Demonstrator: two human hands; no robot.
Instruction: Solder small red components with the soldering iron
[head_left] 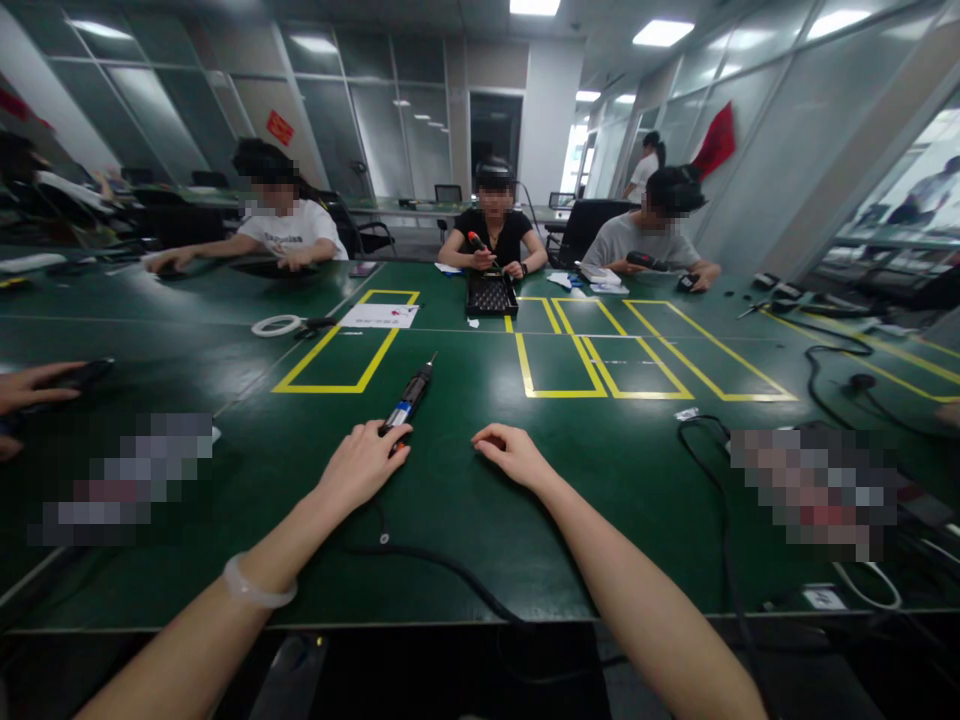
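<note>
My left hand [365,462] lies on the green table with its fingers and thumb closed around the rear end of an electric screwdriver [407,400]. The tool is black with a blue and white band, and its thin bit points away from me. A white bangle [259,583] is on my left wrist. To the right, my right hand [516,456] rests on the tabletop, fingers curled together with nothing visible in them. A black cable [442,565] runs across the table below my hands toward the front edge.
Yellow tape rectangles [322,388] mark the table [450,480]. A white paper [379,316] and a coiled white cable [276,326] lie farther left. Across sits a person [493,235] with a black tray [491,296]; others work alongside. Black cables [724,500] lie at right.
</note>
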